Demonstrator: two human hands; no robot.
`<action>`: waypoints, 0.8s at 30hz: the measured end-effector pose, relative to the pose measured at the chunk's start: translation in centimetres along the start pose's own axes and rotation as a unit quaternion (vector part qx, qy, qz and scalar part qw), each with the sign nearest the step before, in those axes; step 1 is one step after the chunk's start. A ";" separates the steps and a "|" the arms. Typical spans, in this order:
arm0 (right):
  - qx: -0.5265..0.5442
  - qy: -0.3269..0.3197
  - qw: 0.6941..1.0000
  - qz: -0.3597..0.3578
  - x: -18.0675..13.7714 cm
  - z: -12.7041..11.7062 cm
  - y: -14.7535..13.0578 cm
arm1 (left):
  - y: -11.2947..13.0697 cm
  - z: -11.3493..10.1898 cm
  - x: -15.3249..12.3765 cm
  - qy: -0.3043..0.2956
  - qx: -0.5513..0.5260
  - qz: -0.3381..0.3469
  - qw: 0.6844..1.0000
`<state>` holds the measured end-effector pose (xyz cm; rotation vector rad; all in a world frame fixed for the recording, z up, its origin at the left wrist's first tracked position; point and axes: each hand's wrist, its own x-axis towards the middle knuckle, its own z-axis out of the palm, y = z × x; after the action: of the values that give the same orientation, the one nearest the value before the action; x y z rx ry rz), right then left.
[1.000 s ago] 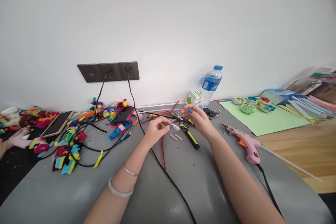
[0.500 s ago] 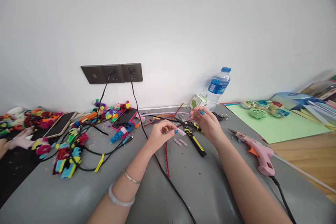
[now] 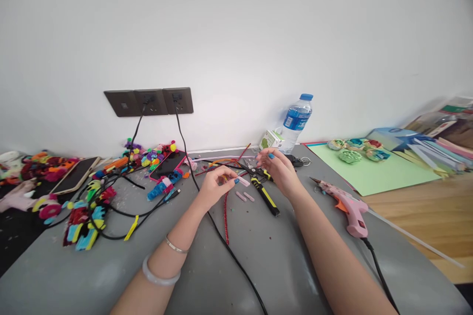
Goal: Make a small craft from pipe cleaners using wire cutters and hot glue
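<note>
My left hand (image 3: pixel 216 188) pinches a short pale pink piece of pipe cleaner (image 3: pixel 244 181) between thumb and fingers. Below it, two similar pink pieces (image 3: pixel 241 196) lie side by side on the grey table (image 3: pixel 236 275). Beside them, my right hand (image 3: pixel 278 170) hovers with loosely curled fingers, and I see nothing held in it. Black-and-yellow pliers (image 3: pixel 266 196) lie between and under the hands, partly hidden by the right one. A red pipe cleaner (image 3: pixel 225 219) and a long pale pink one (image 3: pixel 210 159) lie near the left hand.
A pink glue gun (image 3: pixel 353 211) lies at right, its cord trailing forward. Behind stand a water bottle (image 3: pixel 295 125) and small box (image 3: pixel 270 140). Green paper (image 3: pixel 395 172) holds paper flowers. Black cables (image 3: pixel 236 261), phones (image 3: pixel 76 175) and fuzzy pipe-cleaner figures (image 3: pixel 86 226) cover the left.
The view has shifted slightly, so everything sits a little further left. Both hands keep nearly the same pose, and the left still holds the pink piece.
</note>
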<state>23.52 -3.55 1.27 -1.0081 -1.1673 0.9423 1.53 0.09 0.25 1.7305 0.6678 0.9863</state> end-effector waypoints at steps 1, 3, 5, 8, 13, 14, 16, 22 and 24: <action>0.001 0.000 1.000 0.000 0.0 0.0 0.0 | 0.0 0.0 0.0 0.001 0.002 0.001 1.000; 0.004 -0.002 1.000 -0.001 0.0 0.0 0.0 | 0.0 0.0 0.0 0.002 0.003 0.002 1.000; 0.002 -0.005 1.000 0.000 -0.1 0.1 0.0 | -0.1 0.0 0.1 0.007 -0.003 0.002 1.000; -0.011 -0.036 0.999 0.015 -0.3 0.7 -0.2 | -0.2 0.0 0.1 0.015 -0.015 -0.002 1.000; -0.014 -0.142 0.988 0.054 -0.8 2.1 -0.5 | -0.2 -0.1 0.3 0.029 -0.042 -0.013 0.999; -0.020 -0.154 0.986 0.060 -0.9 2.4 -0.6 | -0.2 -0.1 0.3 0.032 -0.046 -0.009 0.998; -0.034 -0.166 0.983 0.066 -1.1 2.9 -0.8 | -0.1 -0.1 0.4 0.039 -0.051 0.001 0.998; -0.016 -0.145 0.987 0.061 -1.4 3.9 -1.3 | 0.0 -0.1 0.4 0.057 -0.055 0.023 0.997; -0.007 -0.137 0.989 0.051 -1.3 4.0 -1.2 | 0.0 -0.1 0.3 0.059 -0.057 0.029 0.996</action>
<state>19.49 -4.66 2.49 -0.9784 -1.3611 1.1819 1.67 0.42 0.32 1.6083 0.6266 1.1536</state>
